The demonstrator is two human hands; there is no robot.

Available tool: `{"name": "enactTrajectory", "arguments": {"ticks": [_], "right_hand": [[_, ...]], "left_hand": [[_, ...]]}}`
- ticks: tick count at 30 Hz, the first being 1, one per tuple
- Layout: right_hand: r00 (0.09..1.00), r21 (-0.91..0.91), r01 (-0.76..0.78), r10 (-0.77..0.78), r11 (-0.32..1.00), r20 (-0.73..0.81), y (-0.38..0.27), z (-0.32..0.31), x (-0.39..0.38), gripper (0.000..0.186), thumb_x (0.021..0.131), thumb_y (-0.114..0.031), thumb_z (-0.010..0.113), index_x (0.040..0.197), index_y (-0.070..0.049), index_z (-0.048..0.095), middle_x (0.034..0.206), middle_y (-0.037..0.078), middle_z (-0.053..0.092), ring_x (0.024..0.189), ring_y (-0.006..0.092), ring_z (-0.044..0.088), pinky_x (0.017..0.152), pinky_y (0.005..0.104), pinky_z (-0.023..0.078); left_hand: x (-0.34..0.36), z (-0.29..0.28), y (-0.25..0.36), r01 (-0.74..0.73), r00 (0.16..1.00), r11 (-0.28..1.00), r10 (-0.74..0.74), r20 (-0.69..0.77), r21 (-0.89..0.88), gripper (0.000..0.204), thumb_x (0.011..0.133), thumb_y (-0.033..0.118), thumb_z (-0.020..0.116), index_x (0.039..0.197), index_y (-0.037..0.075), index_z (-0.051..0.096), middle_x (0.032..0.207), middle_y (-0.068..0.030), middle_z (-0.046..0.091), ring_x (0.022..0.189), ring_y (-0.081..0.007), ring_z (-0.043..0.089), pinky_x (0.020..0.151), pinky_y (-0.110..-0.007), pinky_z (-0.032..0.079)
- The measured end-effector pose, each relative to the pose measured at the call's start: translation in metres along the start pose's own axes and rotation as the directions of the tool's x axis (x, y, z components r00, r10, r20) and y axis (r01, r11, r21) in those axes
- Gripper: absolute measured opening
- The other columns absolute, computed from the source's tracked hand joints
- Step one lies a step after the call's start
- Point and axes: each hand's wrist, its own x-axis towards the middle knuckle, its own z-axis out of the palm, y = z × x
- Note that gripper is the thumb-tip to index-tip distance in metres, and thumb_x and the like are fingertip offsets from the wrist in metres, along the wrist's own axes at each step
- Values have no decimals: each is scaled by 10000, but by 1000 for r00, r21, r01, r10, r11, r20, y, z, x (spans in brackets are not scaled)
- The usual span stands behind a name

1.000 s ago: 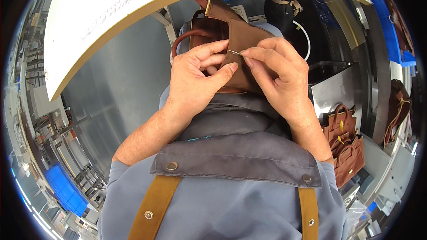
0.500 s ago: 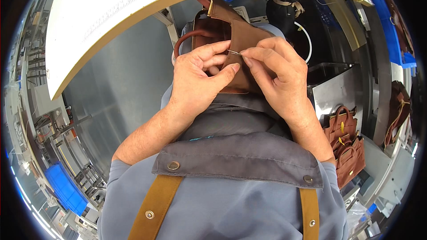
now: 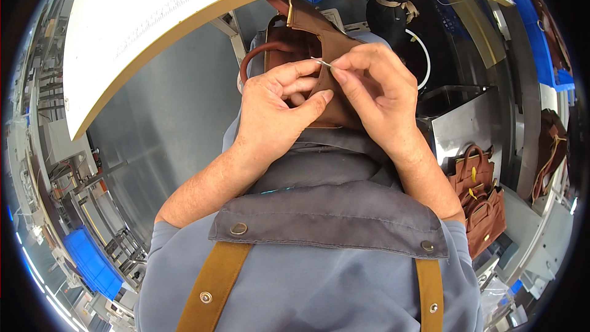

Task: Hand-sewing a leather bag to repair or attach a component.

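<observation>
A brown leather handbag (image 3: pixel 341 107) lies on my lap, with its mouth gaping toward the left and a rounded handle (image 3: pixel 265 49) arching out. My left hand (image 3: pixel 267 98) grips the rim of the bag's side panel, the thumb on the outer face and the other fingers partly inside the opening. Between the thumb and index finger of my right hand (image 3: pixel 381 86) is a thin metal needle (image 3: pixel 322 62). It slants up and left, its far end close to my left index fingertip. Whether the needle touches the leather I cannot tell.
A white table edge with ruler markings (image 3: pixel 184 6) curves across ahead of me. At right stand a metal bin (image 3: pixel 461 117) and more brown bags (image 3: pixel 479 197). A blue crate (image 3: pixel 92 261) is at far left, and a dark bundle (image 3: pixel 390 12) lies beyond the bag.
My right hand has shifted slightly up and to the left with the needle, which now reaches above the left index fingertip. My left hand has barely moved.
</observation>
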Motion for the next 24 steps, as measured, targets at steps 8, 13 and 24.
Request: {"name": "enactTrajectory", "arguments": {"ticks": [8,13,24], "right_hand": [[997,10,-64,64,998,43,11,-19,8,127,872,-2,736,996,-24,749,943,79,675,820,151,670,671,268,557],[993,-43,-75,79,996,87,7,-21,11,134,875,-31,739,1005,-55,761,937,66,679,805,171,671,686,287,546],[990,-140,-36,54,989,128,1,-20,10,138,869,-63,747,1005,-78,761,923,58,670,757,199,666,641,311,519]], "left_hand": [[4,-5,-4,10,999,996,-6,51,-85,466,900,-9,711,1347,-40,582,1172,-117,728,821,-65,666,768,-230,545],[5,-5,-9,-53,998,991,57,29,-124,447,872,-2,729,1302,-20,604,1104,-102,757,610,3,558,561,-174,454],[3,-6,1,36,998,997,-33,50,-64,491,893,-4,710,1362,-30,569,1184,-109,729,849,-68,662,817,-237,538]]}}
